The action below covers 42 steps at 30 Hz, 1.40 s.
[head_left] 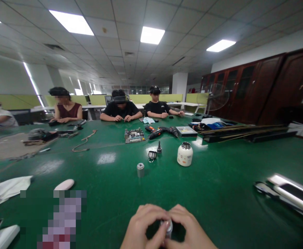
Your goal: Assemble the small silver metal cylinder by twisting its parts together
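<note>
Close to me above the green table, my left hand (148,224) and my right hand (185,226) meet with curled fingers around a small silvery round piece (169,227). Fingers and thumbs cover much of it, so its exact kind is unclear. Beyond my hands stands a short grey metal cylinder (140,170). Behind it lie a small shiny metal cup-shaped part (152,155) and a dark stepped part (159,147) standing upright. To their right is an open white bottle (185,155) with a printed pattern and a metal neck.
Farther off are a circuit board (134,136), power drills (164,131) and a grey box (186,131). Long strips (234,131) lie at right, a lamp-like device (294,193) nearer. A pink mouse (64,184) and cloth (8,188) lie left. Several people sit across the green table (101,193).
</note>
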Motion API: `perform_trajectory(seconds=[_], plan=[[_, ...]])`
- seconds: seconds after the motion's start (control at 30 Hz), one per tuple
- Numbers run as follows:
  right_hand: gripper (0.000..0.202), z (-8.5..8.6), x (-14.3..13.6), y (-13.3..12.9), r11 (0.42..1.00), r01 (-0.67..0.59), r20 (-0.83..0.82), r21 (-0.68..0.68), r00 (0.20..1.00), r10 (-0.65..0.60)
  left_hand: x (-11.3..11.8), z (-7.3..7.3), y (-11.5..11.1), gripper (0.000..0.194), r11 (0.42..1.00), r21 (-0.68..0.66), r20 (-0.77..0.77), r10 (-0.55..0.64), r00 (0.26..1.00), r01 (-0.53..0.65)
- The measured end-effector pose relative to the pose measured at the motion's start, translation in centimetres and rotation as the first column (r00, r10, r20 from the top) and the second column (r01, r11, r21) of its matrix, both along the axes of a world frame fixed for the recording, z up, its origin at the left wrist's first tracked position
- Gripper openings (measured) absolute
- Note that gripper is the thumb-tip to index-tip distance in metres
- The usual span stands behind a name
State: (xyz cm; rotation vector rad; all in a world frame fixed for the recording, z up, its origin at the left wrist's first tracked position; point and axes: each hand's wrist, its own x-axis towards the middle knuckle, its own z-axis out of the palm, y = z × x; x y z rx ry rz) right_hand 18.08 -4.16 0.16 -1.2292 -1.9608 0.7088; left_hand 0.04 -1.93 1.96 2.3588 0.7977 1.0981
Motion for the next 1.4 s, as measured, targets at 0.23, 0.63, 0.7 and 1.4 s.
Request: perform_trajectory(seconds=[0.23, 0.63, 0.7, 1.4], plan=[[0.061, -0.7, 1.4, -0.8, 0.993, -0.071, -0.214, 0.094, 0.973, 0.090, -0.3, -2.7, 0.6, 0.068, 0.992, -0.126, 0.118, 0.026, 0.993, -0.011], [0.016, 0.8, 1.0, -0.7, 0.983, 0.037, -0.192, 0.182, 0.981, -0.001, 0.3, -2.4, 0.6, 0.025, 0.961, -0.274, -0.040, 0.017, 0.999, -0.027], [0.011, 0.8, 0.8, -0.7, 0.988, 0.056, -0.168, 0.142, 0.985, -0.032, 0.4, -2.4, 0.5, 0.024, 0.957, -0.286, -0.036, 0.032, 0.999, -0.041], [0.019, 0.7, 3.9, 2.0, 0.980, 0.201, -0.025, 0.003, 0.979, -0.200, 0.5, -2.0, 0.2, 0.028, 0.932, -0.356, -0.083, 0.045, 0.996, -0.072]])
